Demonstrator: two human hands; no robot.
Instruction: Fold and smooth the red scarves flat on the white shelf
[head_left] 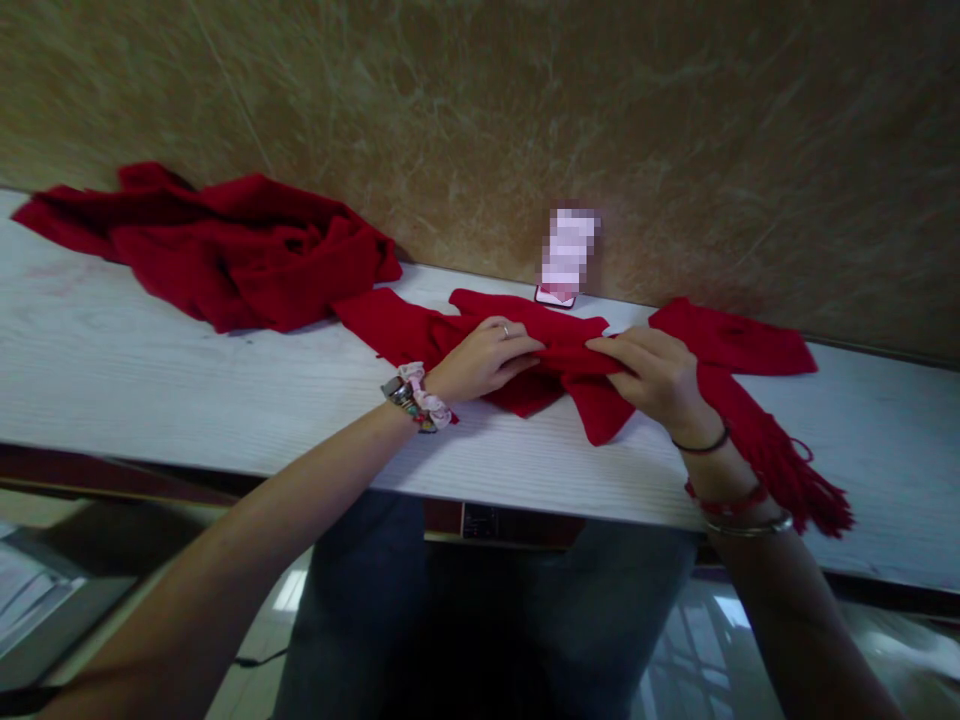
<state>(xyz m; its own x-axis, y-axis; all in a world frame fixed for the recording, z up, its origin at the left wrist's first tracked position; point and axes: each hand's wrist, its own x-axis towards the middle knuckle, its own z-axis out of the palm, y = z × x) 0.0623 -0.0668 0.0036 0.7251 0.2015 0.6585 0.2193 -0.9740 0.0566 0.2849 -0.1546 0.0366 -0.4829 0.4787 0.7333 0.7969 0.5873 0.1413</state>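
Observation:
A red fringed scarf [517, 312] lies in folds on the white wood-grain table in front of me. My left hand [487, 358], with a ring on one finger, pinches the middle of the cloth. Close by on the right, my right hand [652, 370] grips the same bunched fabric between thumb and fingers. The gathered part runs between both hands, with loose flaps spreading above and below it. The tasselled end [806, 480] hangs out past my right wrist. My thumbs are partly hidden by the other fingers and the cloth.
A heap of red cloth [247, 250] rests at the left against the brown marbled wall [450, 130]. Behind the scarf a phone [568, 255] leans on the wall, its screen blurred. The white tabletop [150, 370] ends just before my legs. A grey box-like object [67, 620] stands at lower left.

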